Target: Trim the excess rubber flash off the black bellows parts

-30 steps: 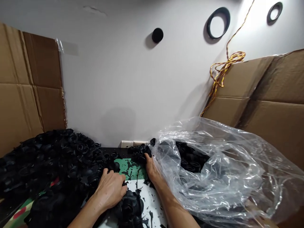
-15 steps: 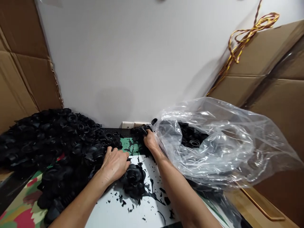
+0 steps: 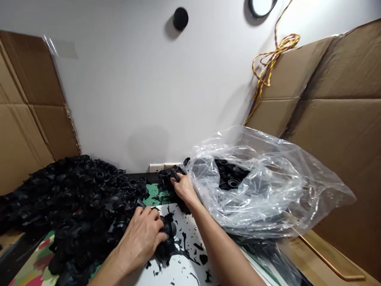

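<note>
so the left hand (image 3: 143, 234) lies palm down at the edge of the big heap (image 3: 89, 194) of black rubbery parts, prob b/c the parts are loose and it's handy to have them close. its fingers are bent and its thumb sticks out to the side, nr a clump (image 3: 169, 228) of more parts. can't tell if it grips smth, b/c the palm hides what's under. the right hand (image 3: 183, 186) reaches farther out, to the small heap (image 3: 167, 174) by the wall (image 3: 119, 99). its thumb and finger look pressed on a dark bit (image 3: 175, 174), so it's prob a pinch w/ just the tips, as the bit is small. that bit sits at the fingertips, not deep in the palm, w/ the small heap right behind it. the clear bag (image 3: 276, 182) is just beside the right arm, its mouth open, w/ black parts showing inside; prob it's there so the hand needn't go far. the clump lies between the two arms on the white board (image 3: 181, 274), w/ torn scraps (image 3: 204, 259) all around. cardboard (image 3: 336, 99) stands up at both sides, maybe to stop parts rolling off.
</note>
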Motion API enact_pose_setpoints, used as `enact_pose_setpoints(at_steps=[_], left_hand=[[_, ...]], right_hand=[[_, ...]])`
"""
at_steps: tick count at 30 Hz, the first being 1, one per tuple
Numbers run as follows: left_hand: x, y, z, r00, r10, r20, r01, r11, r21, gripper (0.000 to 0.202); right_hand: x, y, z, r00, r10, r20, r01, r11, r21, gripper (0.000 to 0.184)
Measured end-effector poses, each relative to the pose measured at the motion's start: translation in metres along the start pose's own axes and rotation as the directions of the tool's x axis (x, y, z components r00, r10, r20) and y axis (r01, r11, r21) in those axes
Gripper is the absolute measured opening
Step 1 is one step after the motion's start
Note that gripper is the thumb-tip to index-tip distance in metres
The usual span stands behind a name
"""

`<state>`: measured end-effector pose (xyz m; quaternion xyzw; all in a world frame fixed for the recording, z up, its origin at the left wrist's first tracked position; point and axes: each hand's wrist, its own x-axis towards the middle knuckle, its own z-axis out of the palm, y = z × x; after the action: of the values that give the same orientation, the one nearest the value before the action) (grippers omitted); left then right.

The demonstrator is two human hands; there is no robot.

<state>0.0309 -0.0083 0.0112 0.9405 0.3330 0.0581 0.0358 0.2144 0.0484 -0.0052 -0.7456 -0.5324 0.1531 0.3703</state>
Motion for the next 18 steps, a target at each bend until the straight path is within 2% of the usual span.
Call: enact_pose_setpoints(at_steps=[3,5,8,11,14,16,18], left_hand=[[-0.016,-0.002,-0.002,0.999,-0.041,-0.016,0.039,0.996,-0.082,0.012],[-0.025,-0.004,-0.003,0.996,-0.061,-0.071,0.053,0.993,-0.105,0.016],[-0.038,-0.005,0.0,0.985,-0.031,-0.169,0.019,0.997,-0.076,0.021],[-0.047,-0.006,0.006,0.976,0.007,-0.216,-0.011,1.0,-0.016,0.033],[-0.05,-0.007,0.012,0.958,0.014,-0.285,-0.019,1.0,-0.015,0.032],[-0.047,-0.008,0.014,0.931,-0.02,-0.363,-0.012,0.996,-0.084,0.025],[-0.041,-0.008,0.014,0.89,-0.145,-0.432,0.031,0.965,-0.261,0.021]], right_hand=[[-0.008,-0.002,-0.005,0.999,-0.031,0.005,0.031,0.997,0.071,0.04],[-0.015,-0.004,-0.009,0.998,-0.053,0.028,0.05,0.993,0.103,0.045],[-0.03,-0.008,-0.015,0.993,-0.081,0.087,0.07,0.99,0.119,0.045],[-0.047,-0.01,-0.019,0.987,-0.097,0.125,0.085,0.992,0.097,0.038],[-0.063,-0.008,-0.023,0.98,-0.126,0.153,0.113,0.99,0.089,0.022],[-0.072,-0.004,-0.026,0.963,-0.158,0.219,0.137,0.984,0.111,0.019],[-0.08,0.001,-0.027,0.93,-0.194,0.313,0.155,0.977,0.146,0.019]])
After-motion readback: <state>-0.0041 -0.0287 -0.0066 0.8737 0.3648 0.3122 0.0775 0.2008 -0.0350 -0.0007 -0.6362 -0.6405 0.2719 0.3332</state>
